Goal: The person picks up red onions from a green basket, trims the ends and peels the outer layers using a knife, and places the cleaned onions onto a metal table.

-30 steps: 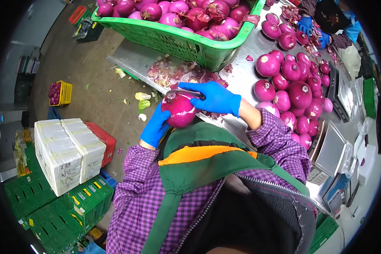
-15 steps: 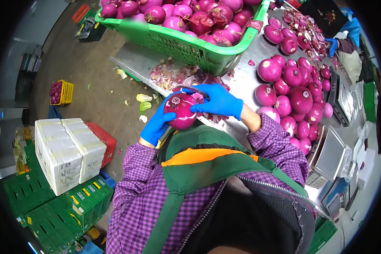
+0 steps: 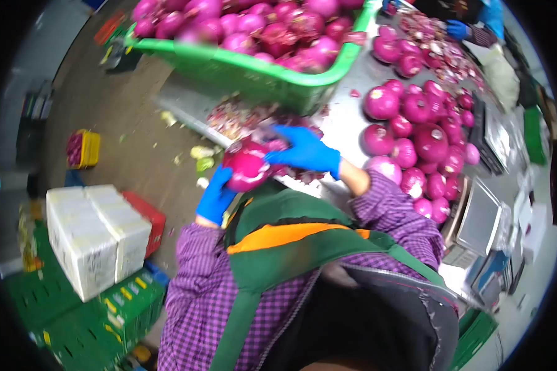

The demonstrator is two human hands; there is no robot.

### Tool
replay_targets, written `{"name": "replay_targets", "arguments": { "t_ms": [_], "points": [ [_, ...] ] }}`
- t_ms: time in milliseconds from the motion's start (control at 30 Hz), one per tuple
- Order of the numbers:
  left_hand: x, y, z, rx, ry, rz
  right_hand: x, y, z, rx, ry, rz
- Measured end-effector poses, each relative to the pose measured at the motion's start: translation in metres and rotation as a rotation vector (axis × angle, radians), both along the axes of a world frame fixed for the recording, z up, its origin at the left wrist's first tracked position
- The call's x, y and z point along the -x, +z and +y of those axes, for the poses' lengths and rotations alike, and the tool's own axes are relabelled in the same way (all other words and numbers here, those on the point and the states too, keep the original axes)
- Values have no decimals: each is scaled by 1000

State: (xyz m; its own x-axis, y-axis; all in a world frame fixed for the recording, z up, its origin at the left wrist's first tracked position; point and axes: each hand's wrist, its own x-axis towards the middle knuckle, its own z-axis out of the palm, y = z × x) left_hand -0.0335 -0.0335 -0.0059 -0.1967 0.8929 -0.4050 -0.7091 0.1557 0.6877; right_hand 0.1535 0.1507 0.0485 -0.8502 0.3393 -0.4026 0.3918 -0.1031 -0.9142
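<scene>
A large red onion (image 3: pixel 246 168) sits in my left hand (image 3: pixel 216 196), whose blue-gloved fingers wrap its lower left side. My right hand (image 3: pixel 308 152), also in a blue glove, is at the onion's upper right with its thumb close to the onion. A greyish blur at its fingertips looks like the thin knife that showed more clearly half a second ago; motion smears it. Purple skin shows between the right thumb and fingers. Behind my hands, loose onion skins (image 3: pixel 238 117) lie on the metal table (image 3: pixel 348 139).
A green crate (image 3: pixel 278 77) heaped with red onions stands ahead. Several onions (image 3: pixel 430 142) lie on the table at right, beside a scale (image 3: pixel 490 139). Another person's blue-gloved hand (image 3: pixel 457 29) is near a skin pile. White foam boxes (image 3: pixel 99 241) sit on green crates at left.
The whole view has shifted slightly and become blurred. The onion stays in my left hand, turned a little, and my right fingers have drawn slightly away from the left ones.
</scene>
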Motion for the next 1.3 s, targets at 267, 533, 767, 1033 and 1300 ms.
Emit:
{"name": "replay_targets", "arguments": {
  "t_ms": [267, 533, 767, 1033, 1300],
  "points": [
    [12, -21, -13, 120, -99, 136, 2, -31, -14, -552, 105, 201],
    [-3, -9, -5, 52, -262, 185, -3, -71, -18, -581, -125, 221],
    [-18, 8, 20, -107, -61, 169, -9, -34, -14, 41, -348, 164],
    [-15, 15, 27, -159, 7, 291, 6, -22, -23, 260, -274, 169],
    [-23, 6, 17, -168, 99, 27, 15, -64, -32, 124, -394, 368]
  ]
}}
